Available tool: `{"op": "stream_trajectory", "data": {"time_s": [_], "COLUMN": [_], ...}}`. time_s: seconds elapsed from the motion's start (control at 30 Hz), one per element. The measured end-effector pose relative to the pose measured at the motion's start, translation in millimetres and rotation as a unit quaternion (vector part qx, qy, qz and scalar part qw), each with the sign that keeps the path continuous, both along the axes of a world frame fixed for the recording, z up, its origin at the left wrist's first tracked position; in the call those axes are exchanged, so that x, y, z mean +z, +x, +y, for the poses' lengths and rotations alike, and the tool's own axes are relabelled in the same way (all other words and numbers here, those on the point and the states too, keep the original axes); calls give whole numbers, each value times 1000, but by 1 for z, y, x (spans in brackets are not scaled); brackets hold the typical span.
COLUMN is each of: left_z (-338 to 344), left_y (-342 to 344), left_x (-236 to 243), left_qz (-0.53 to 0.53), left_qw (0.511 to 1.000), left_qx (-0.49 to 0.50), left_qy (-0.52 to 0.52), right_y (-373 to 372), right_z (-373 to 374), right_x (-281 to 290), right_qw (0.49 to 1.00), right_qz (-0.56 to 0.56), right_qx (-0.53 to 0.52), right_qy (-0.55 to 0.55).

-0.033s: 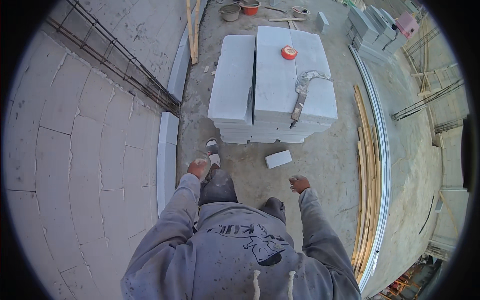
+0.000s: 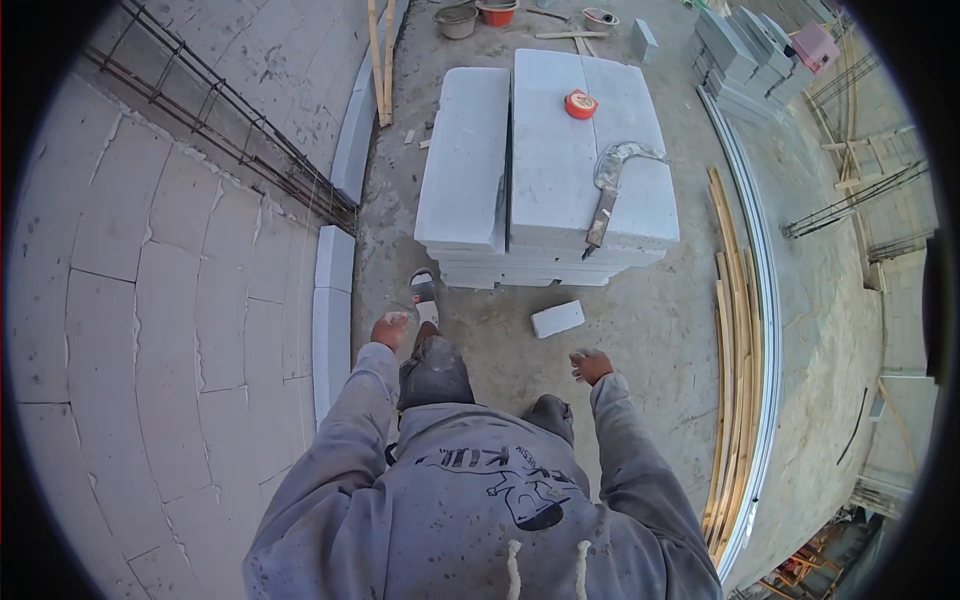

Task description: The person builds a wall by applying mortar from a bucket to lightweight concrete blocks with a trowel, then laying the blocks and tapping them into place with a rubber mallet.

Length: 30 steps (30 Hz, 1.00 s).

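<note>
My left hand [image 2: 391, 329] hangs above my left knee, near my sandalled foot [image 2: 424, 292]. Its fingers are blurred, so what it may hold does not show. Off to the right, my right hand [image 2: 592, 366] is held over the floor with loosely bent fingers apart and nothing in them. Beyond that hand a small white block piece [image 2: 557, 319] lies on the concrete. Ahead stands a stack of pale lightweight blocks [image 2: 462, 160]. On its top rest a red tape measure [image 2: 580, 104] and a hooked metal tool with a flat handle [image 2: 604, 200].
A block wall [image 2: 180, 330] with a rebar cage [image 2: 215, 115] rises on my left. Timber strips [image 2: 735, 370] and long metal profiles [image 2: 757, 300] lie along the right. Buckets [image 2: 456, 21] stand at the back, and more blocks [image 2: 735, 55] are piled at the far right.
Both my hands have shifted slightly to the left, the right one also a little nearer the small block piece's side. The stack and the tools on it lie as before.
</note>
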State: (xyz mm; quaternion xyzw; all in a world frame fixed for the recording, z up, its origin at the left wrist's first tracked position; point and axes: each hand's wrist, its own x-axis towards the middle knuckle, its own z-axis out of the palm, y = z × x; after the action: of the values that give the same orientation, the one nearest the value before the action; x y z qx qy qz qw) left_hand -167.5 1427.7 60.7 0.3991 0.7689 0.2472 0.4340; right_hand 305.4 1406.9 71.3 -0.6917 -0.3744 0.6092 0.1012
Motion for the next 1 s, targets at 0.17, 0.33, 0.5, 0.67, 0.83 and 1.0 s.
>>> {"op": "stream_trajectory", "data": {"time_s": [0.17, 0.33, 0.5, 0.67, 0.83, 1.0], "left_z": [177, 361, 537, 662, 727, 768], "left_y": [-76, -89, -125, -49, 2, 14], "left_x": [-36, 20, 8, 8, 2, -39], "left_qz": [-102, -106, -70, -34, -50, -13], "left_qw": [993, 992, 995, 985, 979, 968], "left_qx": [63, 66, -59, -120, -148, -197], "left_qy": [-13, -5, 33, 115, 134, 157], "right_y": [-129, -221, -287, -309, -325, -341], "right_z": [68, 127, 198, 218, 240, 246], "right_x": [-23, 4, 22, 8, 3, -11], "right_qw": [979, 902, 815, 747, 683, 603], "right_qz": [119, 163, 247, 244, 227, 302], "right_qx": [-121, -362, -512, -614, -692, -737], "right_qy": [-112, -169, -114, -70, -53, 41]}}
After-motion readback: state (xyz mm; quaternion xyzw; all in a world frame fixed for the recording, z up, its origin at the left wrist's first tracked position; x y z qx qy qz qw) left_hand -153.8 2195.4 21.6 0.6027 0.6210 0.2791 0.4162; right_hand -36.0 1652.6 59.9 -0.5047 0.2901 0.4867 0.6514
